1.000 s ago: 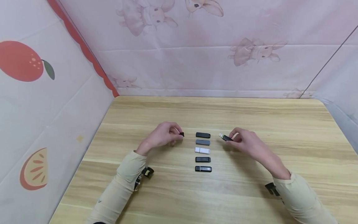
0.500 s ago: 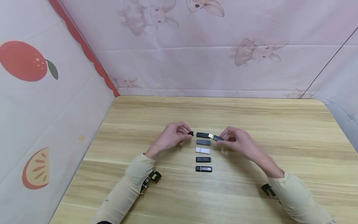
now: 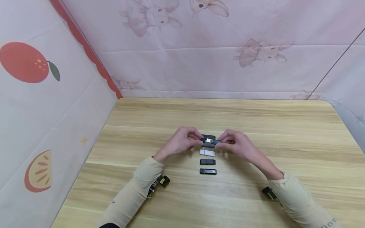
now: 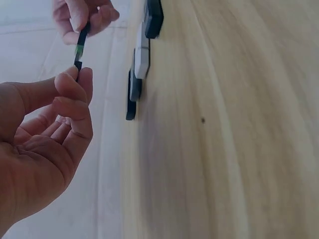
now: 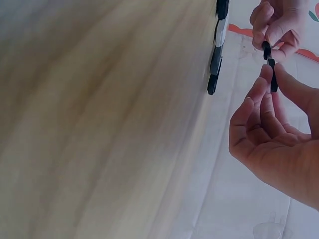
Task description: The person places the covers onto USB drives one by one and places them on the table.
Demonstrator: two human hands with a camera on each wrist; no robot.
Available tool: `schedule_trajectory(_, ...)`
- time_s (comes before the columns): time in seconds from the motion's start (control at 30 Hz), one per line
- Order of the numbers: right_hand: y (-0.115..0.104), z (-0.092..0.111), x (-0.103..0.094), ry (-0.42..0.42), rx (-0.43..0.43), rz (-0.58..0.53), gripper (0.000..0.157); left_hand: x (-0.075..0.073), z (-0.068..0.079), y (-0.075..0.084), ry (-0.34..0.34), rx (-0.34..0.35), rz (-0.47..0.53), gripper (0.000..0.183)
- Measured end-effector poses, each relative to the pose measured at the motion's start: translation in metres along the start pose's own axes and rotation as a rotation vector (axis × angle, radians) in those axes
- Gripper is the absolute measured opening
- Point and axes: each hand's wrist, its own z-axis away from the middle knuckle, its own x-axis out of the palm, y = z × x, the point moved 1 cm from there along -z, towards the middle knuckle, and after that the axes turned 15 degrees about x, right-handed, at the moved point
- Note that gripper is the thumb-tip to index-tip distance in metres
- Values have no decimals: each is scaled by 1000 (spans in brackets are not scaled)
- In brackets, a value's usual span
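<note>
My left hand pinches a small black USB stick cap between thumb and fingers. Opposite it, my right hand pinches a black USB stick by its body. Its bare metal plug points left, right at the cap's mouth. Both hands are raised above the table, over the far end of a column of USB sticks. Beneath them, a black stick and a grey stick are partly hidden. A white stick lies just nearer.
Closer to me in the same column lie a black USB stick and another black stick with a pale band. The wooden table meets a pink rabbit-print cloth behind and a fruit-print cloth at left.
Both hands have come together over the column, the left moving right with the cap, the right moving left with the USB stick. The plug now meets the cap's end.
</note>
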Motion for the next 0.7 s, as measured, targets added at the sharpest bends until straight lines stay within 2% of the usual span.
schedule_trajectory(0.23,1,1,2,-14,-6,-20,16,3,0,6,-9,2,14,21)
schedule_trajectory(0.7,-3,1,4,-23,-4,-29,17,8,-3,6,-22,22,35,22)
